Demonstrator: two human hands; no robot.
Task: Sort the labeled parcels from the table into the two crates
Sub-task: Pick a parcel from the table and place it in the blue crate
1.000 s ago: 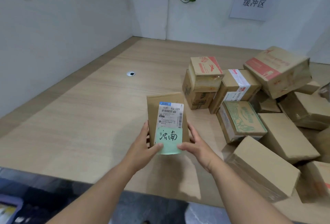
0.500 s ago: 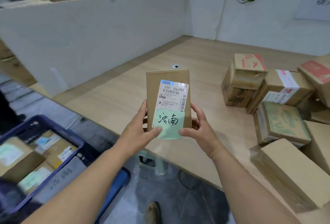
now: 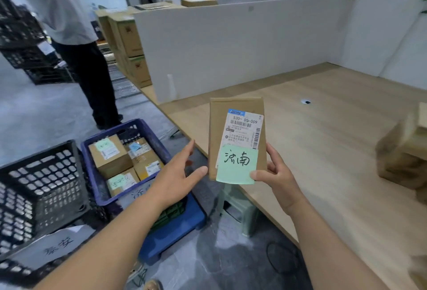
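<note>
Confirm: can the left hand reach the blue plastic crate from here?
Probably yes. The left hand is open and empty beside the open-topped blue plastic crate, nothing between; the right hand alone holds the brown cardboard parcel.

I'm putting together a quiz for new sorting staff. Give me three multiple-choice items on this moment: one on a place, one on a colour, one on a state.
1. The blue crate stands:
A) right of the black crate, beside the table
B) on top of the table
C) on a chair

2. The handwritten note on the held parcel is:
A) pink
B) yellow
C) green

3. The parcel is:
A) lying in a crate
B) held upright in the right hand
C) flat on the table

Answers:
1 A: the blue crate sits low at the left, next to the black crate.
2 C: the note is pale green.
3 B: the right hand grips the parcel's lower right edge, above the table's edge.
</note>
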